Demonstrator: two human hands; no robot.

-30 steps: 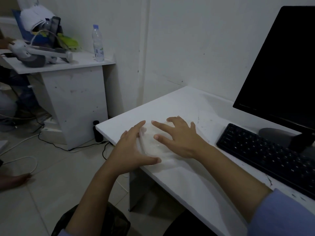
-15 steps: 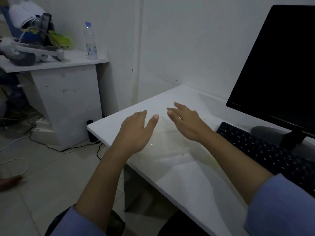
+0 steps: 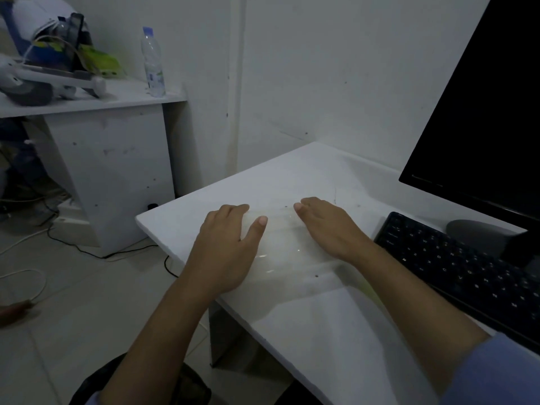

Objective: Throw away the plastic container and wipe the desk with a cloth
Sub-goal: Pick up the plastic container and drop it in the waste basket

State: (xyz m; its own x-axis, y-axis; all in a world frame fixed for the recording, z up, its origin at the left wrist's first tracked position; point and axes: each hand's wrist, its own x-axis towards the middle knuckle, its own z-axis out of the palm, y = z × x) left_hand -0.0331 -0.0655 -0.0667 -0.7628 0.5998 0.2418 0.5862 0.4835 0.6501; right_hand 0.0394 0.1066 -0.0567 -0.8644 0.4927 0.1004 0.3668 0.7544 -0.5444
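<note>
Plastic container [image 3: 280,247] between both hands

desk far side: the bare white desk [image 3: 292,176] surface runs open from the hands to the wall [image 3: 321,68]; a hand can pass there.
desk right: keyboard [image 3: 455,267] sits just beside the right hand [image 3: 330,229], with the monitor [image 3: 479,112] and its grey stand [image 3: 479,238] behind it; that side is blocked.
centre: the clear plastic container [image 3: 280,247] fills the gap between both hands.
desk left edge: left hand [image 3: 228,247] near the edge; open drop to the floor [image 3: 87,302].
floor: loose cables [image 3: 87,252] trail across it.
far left: side table [image 3: 96,135] with a bottle [image 3: 152,62] and clutter, well apart from the desk.
</note>
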